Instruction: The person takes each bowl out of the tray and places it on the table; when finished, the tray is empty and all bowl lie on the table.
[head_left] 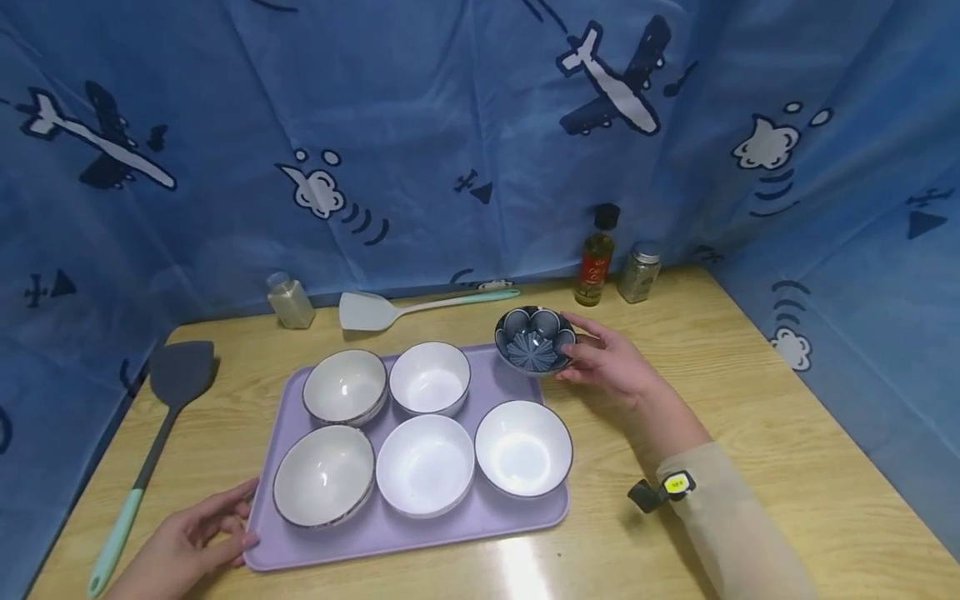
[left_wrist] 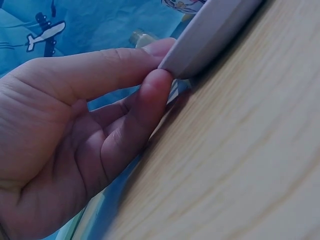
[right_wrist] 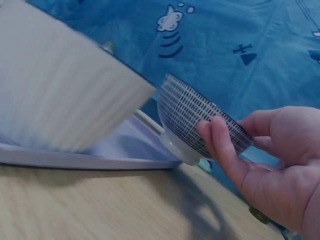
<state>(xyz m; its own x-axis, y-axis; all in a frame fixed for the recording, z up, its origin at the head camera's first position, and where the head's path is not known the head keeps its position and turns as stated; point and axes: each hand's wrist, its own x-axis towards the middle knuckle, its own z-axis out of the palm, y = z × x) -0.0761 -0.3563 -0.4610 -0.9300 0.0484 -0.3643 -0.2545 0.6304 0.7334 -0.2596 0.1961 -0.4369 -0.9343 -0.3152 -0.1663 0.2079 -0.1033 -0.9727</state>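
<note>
- Patterned bowl (head_left: 532, 342): located at the far right corner of the tray (head_left: 412, 534), tilted, dark inner face towards the head camera. Whether its foot touches the tray cannot be determined.
- Right hand (head_left: 609, 360): just beyond the tray's right edge, grasping the bowl's rim and side between thumb and fingers.
- Left hand (head_left: 187, 533): at the tray's near left corner, pinching its edge.
- Tray load: five pale-lined bowls, two at the left, two in the middle, and one near right bowl (head_left: 522, 448) beside the tray's right edge.
- Handling, in this inspector's judgement: level the patterned bowl over the tray's vacant corner, clear the near right bowl's rim, lower foot first, and loosen the fingers only once it sits flat. A steady left-hand pinch, without lifting, should prevent sliding.
- Surroundings on the bench (head_left: 615, 550): pale spatula (head_left: 367, 312) and shaker (head_left: 291, 302) beyond the tray's far edge; sauce bottle (head_left: 594, 267) and seasoning jar (head_left: 640, 275) beyond its far right corner; dark turner (head_left: 182, 373) left of it.
</note>
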